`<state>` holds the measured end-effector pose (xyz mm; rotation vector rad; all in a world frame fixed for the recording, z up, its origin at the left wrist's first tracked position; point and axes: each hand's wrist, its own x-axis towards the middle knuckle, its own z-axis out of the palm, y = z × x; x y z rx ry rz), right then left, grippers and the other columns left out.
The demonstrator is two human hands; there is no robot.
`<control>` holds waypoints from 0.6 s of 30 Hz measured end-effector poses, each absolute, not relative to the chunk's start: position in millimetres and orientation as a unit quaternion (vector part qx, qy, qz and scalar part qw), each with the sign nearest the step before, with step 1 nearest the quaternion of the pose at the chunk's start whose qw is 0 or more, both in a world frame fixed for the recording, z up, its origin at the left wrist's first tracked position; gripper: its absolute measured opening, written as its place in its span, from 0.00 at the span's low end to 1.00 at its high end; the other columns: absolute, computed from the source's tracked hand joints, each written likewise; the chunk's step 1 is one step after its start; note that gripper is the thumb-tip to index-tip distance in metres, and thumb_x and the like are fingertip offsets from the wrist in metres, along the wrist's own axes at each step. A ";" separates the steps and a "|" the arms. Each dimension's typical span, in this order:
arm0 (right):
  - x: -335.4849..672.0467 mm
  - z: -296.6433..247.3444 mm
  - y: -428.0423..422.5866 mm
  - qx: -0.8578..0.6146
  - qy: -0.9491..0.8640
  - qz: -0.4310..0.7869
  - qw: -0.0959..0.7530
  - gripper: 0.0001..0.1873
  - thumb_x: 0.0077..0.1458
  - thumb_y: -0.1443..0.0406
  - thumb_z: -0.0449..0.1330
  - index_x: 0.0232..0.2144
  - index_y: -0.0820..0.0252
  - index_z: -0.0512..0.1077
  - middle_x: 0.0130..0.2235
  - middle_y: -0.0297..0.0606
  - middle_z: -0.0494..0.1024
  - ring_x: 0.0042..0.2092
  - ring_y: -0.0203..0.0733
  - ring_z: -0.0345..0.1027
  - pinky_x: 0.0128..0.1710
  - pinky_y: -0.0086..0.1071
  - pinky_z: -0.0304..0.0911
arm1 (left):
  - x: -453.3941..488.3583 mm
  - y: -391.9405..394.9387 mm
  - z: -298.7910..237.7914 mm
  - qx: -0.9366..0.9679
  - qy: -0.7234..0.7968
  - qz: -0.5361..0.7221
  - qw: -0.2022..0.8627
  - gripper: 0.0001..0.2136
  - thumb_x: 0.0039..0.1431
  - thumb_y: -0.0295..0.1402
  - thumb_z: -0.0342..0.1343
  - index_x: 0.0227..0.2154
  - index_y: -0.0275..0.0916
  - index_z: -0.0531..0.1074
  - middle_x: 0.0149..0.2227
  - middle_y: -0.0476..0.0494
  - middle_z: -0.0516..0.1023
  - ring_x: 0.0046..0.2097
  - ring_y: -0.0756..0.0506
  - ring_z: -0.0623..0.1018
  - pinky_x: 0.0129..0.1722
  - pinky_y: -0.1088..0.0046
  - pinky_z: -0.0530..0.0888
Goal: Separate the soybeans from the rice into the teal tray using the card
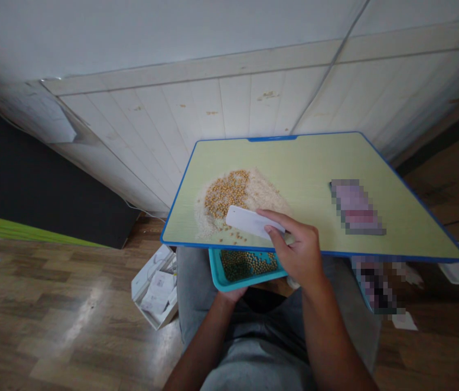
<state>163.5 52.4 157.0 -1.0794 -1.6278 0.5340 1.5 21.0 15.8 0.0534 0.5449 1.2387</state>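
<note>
My right hand (300, 247) is closed on a flat white scraper (247, 221), its long edge low over the table. Just beyond the scraper lies a heap of yellow soybeans (227, 193) beside pale rice (264, 190), partly mixed on the table top. A few loose soybeans are scattered near the front edge. Below that edge, my left hand (233, 295) grips a teal plastic tray (215, 274) from underneath, its fingers mostly hidden. Soybeans and darker greenish beans lie inside the tray, whose far rim is tucked under the table edge.
The small table (306, 163) has a pale green top and blue rim, close to a white panelled wall (235, 103). A blurred-out phone-like object (357, 207) lies on its right side. A white box (156, 288) holding packets stands on the wooden floor (50, 304).
</note>
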 end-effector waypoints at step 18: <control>165.0 156.3 50.1 -0.415 -0.701 0.276 0.510 0.19 0.66 0.69 0.60 0.51 0.48 0.86 0.50 0.33 0.90 0.50 0.44 0.88 0.52 0.40 0.84 | -4.9 22.0 8.5 -0.003 0.275 0.589 0.759 0.27 0.77 0.36 0.38 0.49 0.57 0.87 0.60 0.58 0.86 0.77 0.39 0.66 0.80 0.45 0.56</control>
